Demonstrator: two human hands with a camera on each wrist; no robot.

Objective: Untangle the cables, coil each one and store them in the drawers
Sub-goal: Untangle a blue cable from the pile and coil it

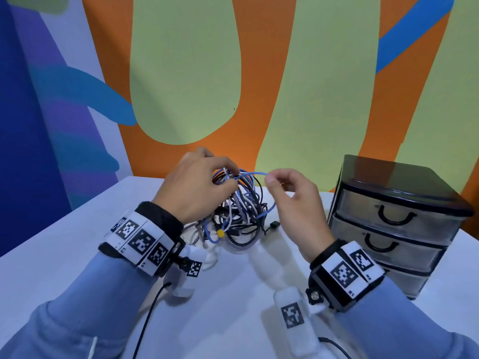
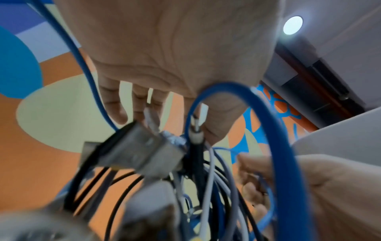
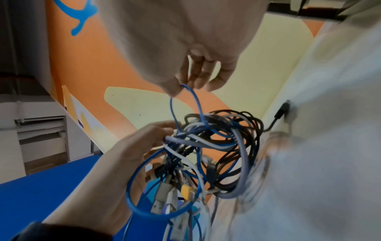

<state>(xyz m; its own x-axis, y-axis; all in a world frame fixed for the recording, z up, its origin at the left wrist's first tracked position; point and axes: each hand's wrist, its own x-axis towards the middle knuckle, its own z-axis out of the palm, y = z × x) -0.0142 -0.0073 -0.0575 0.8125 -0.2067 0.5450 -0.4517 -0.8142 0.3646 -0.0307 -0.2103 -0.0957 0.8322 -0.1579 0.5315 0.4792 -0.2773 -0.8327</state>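
Closest to the head camera, two light blue sleeves (image 1: 77,301) are coming in from the bottom corners, each wrist wearing a black band with white checker-pattern tags (image 1: 141,242), and a thin black wire (image 1: 150,314) is trailing off the left one across the white table (image 1: 64,244).

Just past those, the left hand (image 1: 197,182) is gripping the top of a messy bundle of cables (image 1: 241,211), fingers curled round a bunch of strands and holding it up so the bulk is hanging down, with the lower loops lying on the table. It's a mix of black, white, grey and blue cords. From the right wrist camera you can see several plugs dangling under the left hand, including a yellow one (image 3: 185,190), and a black plug (image 1: 273,225) is lying on the table just right of the pile.

The right hand (image 1: 293,200) is pinching one loop of the blue cable (image 1: 255,173) between thumb and forefinger, drawing it out to the right of the knot while the other fingers are sitting loosely curled. The loop is running straight back into the tangle at the left hand.

Off to the right, well apart from the pile, a small black drawer unit (image 1: 399,218) is sitting on the table with three see-through drawers, all pushed in, each with a black loop handle (image 1: 395,218).
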